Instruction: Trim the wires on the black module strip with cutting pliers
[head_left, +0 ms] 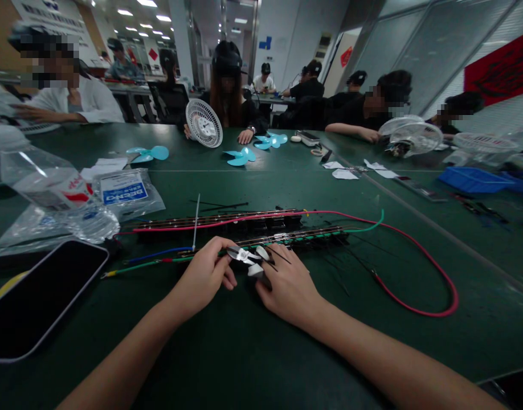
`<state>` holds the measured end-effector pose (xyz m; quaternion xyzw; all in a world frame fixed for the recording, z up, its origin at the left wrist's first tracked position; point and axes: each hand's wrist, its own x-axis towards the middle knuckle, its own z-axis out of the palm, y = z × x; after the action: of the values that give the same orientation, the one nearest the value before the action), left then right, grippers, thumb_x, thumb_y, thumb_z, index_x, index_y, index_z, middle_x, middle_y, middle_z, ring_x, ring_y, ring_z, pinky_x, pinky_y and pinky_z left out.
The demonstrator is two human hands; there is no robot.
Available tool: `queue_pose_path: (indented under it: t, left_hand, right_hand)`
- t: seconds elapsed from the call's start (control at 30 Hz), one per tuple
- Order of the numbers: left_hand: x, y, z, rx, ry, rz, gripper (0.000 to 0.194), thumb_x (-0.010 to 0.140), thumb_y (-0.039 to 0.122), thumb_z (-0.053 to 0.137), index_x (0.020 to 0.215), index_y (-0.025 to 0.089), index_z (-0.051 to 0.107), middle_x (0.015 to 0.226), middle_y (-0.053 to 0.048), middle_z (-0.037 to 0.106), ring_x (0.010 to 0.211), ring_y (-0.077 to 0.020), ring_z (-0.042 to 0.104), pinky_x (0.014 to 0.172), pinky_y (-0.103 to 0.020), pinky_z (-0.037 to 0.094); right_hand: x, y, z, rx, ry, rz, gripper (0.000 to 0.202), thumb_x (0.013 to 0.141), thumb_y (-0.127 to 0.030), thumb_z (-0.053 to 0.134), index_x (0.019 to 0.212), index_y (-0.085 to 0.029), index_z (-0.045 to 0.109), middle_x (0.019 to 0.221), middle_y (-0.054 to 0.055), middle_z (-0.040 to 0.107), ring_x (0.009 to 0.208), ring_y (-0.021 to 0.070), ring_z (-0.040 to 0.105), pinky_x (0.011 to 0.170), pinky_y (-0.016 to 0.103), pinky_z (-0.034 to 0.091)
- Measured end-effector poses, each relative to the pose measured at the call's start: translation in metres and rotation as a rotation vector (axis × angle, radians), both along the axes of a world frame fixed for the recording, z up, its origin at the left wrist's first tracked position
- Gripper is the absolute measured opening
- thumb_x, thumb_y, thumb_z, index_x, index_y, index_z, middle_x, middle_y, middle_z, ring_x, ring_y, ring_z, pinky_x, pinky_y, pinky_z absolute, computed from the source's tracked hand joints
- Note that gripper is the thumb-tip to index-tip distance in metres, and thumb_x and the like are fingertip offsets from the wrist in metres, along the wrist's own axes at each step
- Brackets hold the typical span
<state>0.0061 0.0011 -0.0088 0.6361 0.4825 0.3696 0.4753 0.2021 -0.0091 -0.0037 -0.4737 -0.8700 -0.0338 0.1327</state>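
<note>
My right hand is wrapped around a pair of side cutters with pale grips, its jaws pointing left. My left hand is closed in a pinch at the tip of the jaws; what lies between its fingers is hidden. Just beyond both hands runs the nearer long black strip with metal bars, a green wire along it. A second such strip lies behind, with a thick red wire looping off to the right. A white cable tie sticks up near my left hand.
A phone and a water bottle are at the left, near a plastic bag. Dark thin ties lie around the strips. Across the table are blue fan blades, a blue tray and several people.
</note>
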Motion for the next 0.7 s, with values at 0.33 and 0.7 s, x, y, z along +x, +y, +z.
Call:
queue_pose_path:
  t: [0.33, 0.7]
  left_hand:
    - [-0.0004, -0.0008, 0.0000, 0.000, 0.001, -0.001, 0.017, 0.093, 0.022, 0.041, 0.107, 0.017, 0.050, 0.080, -0.001, 0.059, 0.058, -0.0137, 0.067, 0.049, -0.025, 0.058]
    - [-0.0011, 0.0000, 0.0010, -0.012, 0.002, -0.005, 0.019, 0.093, 0.023, 0.041, 0.109, 0.017, 0.050, 0.080, -0.002, 0.060, 0.058, -0.0141, 0.067, 0.049, -0.026, 0.058]
  right_hand:
    - [-0.0019, 0.0003, 0.0011, 0.003, -0.022, 0.011, 0.018, 0.080, -0.028, 0.057, 0.084, -0.013, 0.066, 0.108, 0.016, 0.056, 0.104, 0.0294, 0.047, 0.086, 0.044, 0.042]
    - [-0.0034, -0.0007, 0.0033, 0.007, -0.039, 0.006, 0.018, 0.080, -0.029, 0.058, 0.084, -0.013, 0.066, 0.104, 0.015, 0.058, 0.101, 0.0295, 0.049, 0.086, 0.044, 0.042]
